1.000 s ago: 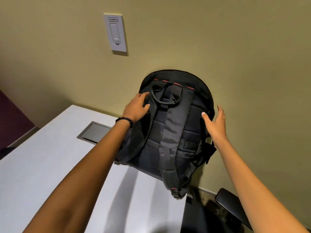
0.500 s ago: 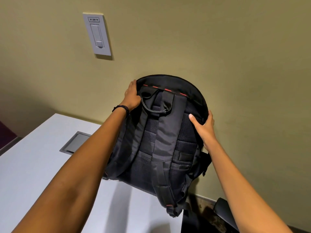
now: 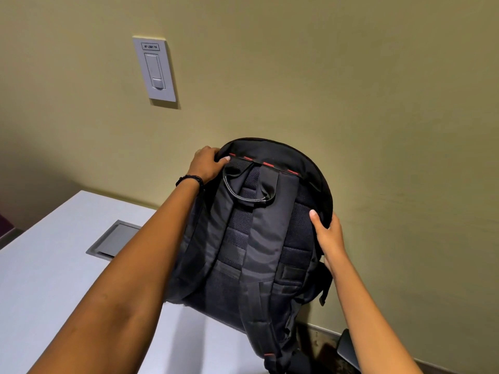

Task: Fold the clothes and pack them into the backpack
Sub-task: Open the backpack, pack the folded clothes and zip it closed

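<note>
A black backpack (image 3: 259, 238) with red stitching stands upright on the far corner of the white table (image 3: 54, 279), its strap side facing me and its back against the wall. My left hand (image 3: 206, 164) grips the top left edge of the backpack, thumb on the near face. My right hand (image 3: 329, 236) holds the upper right side, thumb pressed on the padded back panel. One shoulder strap hangs down over the table's edge. No clothes are in view.
A grey flush cable hatch (image 3: 113, 240) sits in the table to the left of the backpack. A light switch plate (image 3: 155, 68) is on the beige wall above. A dark chair part (image 3: 348, 349) shows at the lower right, below the table's edge.
My left hand slid from the handle area up to the backpack's top left edge. My right hand closed onto the right side. The backpack stayed upright.
</note>
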